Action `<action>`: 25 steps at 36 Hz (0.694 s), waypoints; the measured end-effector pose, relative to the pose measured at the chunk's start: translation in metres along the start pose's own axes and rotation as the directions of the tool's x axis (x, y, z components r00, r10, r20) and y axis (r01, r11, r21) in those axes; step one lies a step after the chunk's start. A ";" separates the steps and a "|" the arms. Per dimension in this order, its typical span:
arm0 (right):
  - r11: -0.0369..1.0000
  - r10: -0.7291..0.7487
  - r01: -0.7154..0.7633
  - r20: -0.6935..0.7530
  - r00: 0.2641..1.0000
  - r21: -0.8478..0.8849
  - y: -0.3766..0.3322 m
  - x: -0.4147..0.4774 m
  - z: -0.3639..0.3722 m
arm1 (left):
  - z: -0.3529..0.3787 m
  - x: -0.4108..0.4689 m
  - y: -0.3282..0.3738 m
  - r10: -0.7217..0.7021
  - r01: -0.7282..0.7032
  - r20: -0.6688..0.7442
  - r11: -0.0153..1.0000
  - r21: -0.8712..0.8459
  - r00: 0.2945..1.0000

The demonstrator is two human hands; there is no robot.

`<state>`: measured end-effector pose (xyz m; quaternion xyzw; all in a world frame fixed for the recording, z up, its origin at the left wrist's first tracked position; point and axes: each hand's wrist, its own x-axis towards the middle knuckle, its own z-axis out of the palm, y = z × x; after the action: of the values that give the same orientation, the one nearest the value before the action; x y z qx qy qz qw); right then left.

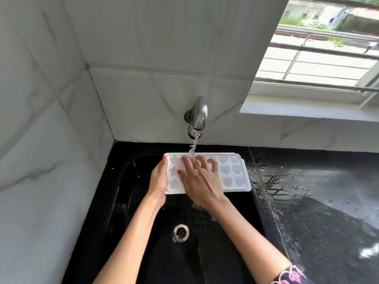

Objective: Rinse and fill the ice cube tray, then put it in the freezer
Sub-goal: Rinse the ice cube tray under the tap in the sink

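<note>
While water pours from the tap [198, 117] onto the far edge of the ice cube tray [233, 173], you are in the rinsing step, by my reading. The tray sits roughly level over the far part of the black sink [143, 253], cavities up. Its right end reaches the edge of the wet counter [317, 201]; I cannot tell whether it rests there.

Your left hand [159, 177] grips the tray's left end, thumb on the top rim and the other fingers passing underneath. Your right hand [200, 177] lies flat on the middle cavities, fingers straight and spread, just where the stream [193, 147] lands. It holds nothing and seems to be rubbing the moulds clean. The heart-shaped cavities on the right are uncovered, and I cannot tell whether water stands in them.

So little of the task looks finished: rinsing is under way, not closed off. What is left, as I judge it, is to:
- tip the rinse water out toward the drain [180, 232];
- fill each cavity evenly;
- shut off the tap;
- carry the tray level to the freezer, which is nowhere in view.
</note>
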<state>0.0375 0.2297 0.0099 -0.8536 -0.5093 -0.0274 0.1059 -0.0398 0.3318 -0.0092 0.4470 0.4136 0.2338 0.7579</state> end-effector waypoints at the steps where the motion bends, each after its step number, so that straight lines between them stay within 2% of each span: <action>1: 0.999 0.002 -0.003 0.011 1.000 0.044 0.000 -0.002 0.002 | 0.000 0.001 0.002 0.008 -0.008 -0.012 1.000 -0.002 1.000; 5: 0.991 -0.105 0.102 0.024 0.994 0.087 0.016 -0.010 0.002 | -0.009 0.011 0.008 0.056 -0.055 -0.054 0.998 0.025 0.997; 9: 0.998 0.033 -0.026 -0.141 0.989 0.053 0.020 -0.012 -0.001 | -0.017 0.014 0.010 0.042 -0.041 -0.027 0.998 0.047 0.999; 11: 0.993 0.113 -0.108 -0.166 0.980 0.039 0.012 -0.010 0.001 | -0.016 0.011 0.009 0.034 -0.034 -0.008 0.998 0.056 0.999; 14: 0.975 0.198 -0.190 -0.060 0.978 0.112 0.002 -0.006 0.009 | -0.014 0.006 0.008 0.036 -0.036 0.009 0.997 0.066 0.999; 16: 0.975 0.174 -0.169 -0.016 0.985 0.147 0.005 -0.006 0.013 | -0.015 0.005 0.008 0.039 -0.039 0.000 0.996 0.080 0.999; 20: 1.000 0.018 -0.018 0.015 1.000 0.001 0.024 -0.009 0.006 | -0.022 0.006 0.006 0.037 -0.035 -0.018 0.993 0.109 0.999; 22: 0.998 0.017 -0.018 -0.006 1.000 -0.057 0.023 -0.008 0.003 | -0.022 0.006 0.003 0.025 -0.025 -0.001 0.995 0.096 1.000; 25: 0.997 0.079 -0.079 -0.008 0.997 0.009 0.009 -0.007 0.006 | -0.019 0.007 0.003 0.025 -0.025 0.004 0.997 0.076 1.000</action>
<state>0.0412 0.2208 0.0016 -0.8724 -0.4750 -0.0248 0.1128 -0.0516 0.3472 -0.0147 0.4809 0.4156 0.2267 0.7379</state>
